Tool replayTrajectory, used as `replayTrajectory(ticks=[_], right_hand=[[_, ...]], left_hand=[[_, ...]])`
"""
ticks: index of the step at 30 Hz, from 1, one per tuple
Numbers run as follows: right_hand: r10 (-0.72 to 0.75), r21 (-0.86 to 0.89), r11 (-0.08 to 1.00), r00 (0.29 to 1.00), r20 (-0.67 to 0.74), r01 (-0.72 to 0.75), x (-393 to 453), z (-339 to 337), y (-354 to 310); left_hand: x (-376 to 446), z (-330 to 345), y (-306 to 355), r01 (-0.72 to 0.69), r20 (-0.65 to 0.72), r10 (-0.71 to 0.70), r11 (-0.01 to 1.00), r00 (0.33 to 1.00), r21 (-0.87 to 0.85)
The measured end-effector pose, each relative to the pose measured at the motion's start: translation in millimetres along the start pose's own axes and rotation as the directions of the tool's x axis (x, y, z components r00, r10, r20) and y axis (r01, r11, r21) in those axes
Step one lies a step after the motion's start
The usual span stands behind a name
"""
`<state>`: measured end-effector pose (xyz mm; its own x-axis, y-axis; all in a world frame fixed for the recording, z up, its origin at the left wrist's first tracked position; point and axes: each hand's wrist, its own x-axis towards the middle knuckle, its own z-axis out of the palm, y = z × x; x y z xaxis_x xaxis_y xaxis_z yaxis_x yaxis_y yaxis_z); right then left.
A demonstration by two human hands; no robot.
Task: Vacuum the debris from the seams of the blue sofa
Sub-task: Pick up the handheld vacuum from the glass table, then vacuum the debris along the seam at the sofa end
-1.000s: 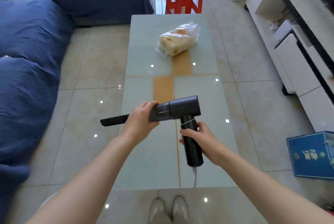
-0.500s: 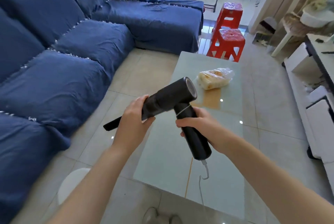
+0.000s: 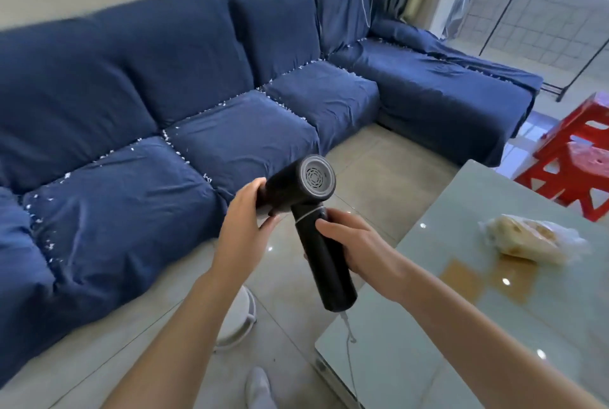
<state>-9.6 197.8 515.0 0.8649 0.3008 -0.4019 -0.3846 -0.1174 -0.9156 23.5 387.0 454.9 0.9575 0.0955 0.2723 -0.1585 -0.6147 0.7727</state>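
My right hand (image 3: 356, 243) grips the vacuum (image 3: 306, 204) handle, left hand (image 3: 245, 220) holds its barrel to aim it; debris (image 3: 184, 154) lines the blue sofa (image 3: 230, 85) seams beyond the vacuum, untouched

No readable text, labels, brands or numbers anywhere: none on the black handheld vacuum (image 3: 306, 210), none on the clear food bag (image 3: 530, 242) on the glass table (image 3: 428, 342), none on the red stools (image 3: 573, 158).
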Motion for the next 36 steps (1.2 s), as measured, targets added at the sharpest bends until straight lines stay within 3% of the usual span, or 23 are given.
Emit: replayTrajectory(ticks=[6,18,29,36], right_hand=[[-0.014,0.025,1.0,0.996,0.086,0.012,74,60,-36],[-0.048,-0.012,0.999,0.988,0.149,0.05,210,151,-97],[0.01,-0.065,0.998,0.962,0.273,0.009,332,140,-124],[0.039,-0.198,0.98,0.948,0.316,0.025,454,106,-169]], left_hand=[[49,-59,-55,0.074,-0.077,-0.08,0.995,0.994,-0.073],[154,-140,-147,0.131,-0.206,-0.119,0.99,0.971,0.043],[241,-126,-201,0.219,-0.285,-0.194,0.974,0.939,0.059],[338,-94,-222,0.362,-0.392,-0.322,0.932,0.862,0.031]])
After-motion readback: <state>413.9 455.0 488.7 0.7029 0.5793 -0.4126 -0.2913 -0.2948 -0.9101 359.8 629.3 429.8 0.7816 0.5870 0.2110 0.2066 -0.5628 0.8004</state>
